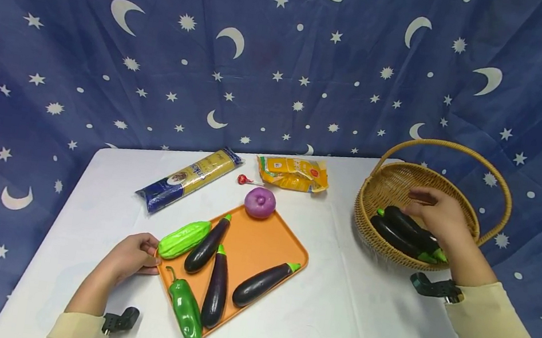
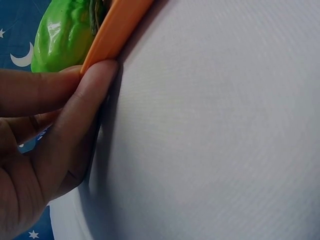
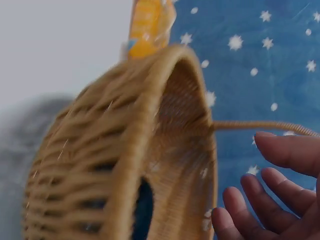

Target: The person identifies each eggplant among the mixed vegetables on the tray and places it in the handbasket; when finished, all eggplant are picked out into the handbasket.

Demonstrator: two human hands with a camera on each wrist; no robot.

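My left hand (image 1: 131, 258) pinches the left corner of an orange tray (image 1: 261, 237) between thumb and fingers, as the left wrist view confirms. On the tray lie three eggplants (image 1: 216, 294), a light green bitter melon (image 1: 184, 239), a green pepper (image 1: 185, 307) partly over the edge, and a purple onion (image 1: 260, 202) at the far corner. My right hand (image 1: 439, 213) hovers over the wicker basket (image 1: 405, 173), its fingers loosely bent and holding nothing. Beneath it, two dark eggplants (image 1: 399, 237) lie in the basket, partly hidden by the hand and wrist.
Behind the tray lie a blue-and-yellow pasta packet (image 1: 190, 179), a red lollipop (image 1: 243, 179) and an orange-yellow packet (image 1: 293, 173). The basket's tall handle (image 1: 500, 184) arches up behind my right hand. A starry blue curtain (image 1: 263, 75) hangs along the table's back edge.
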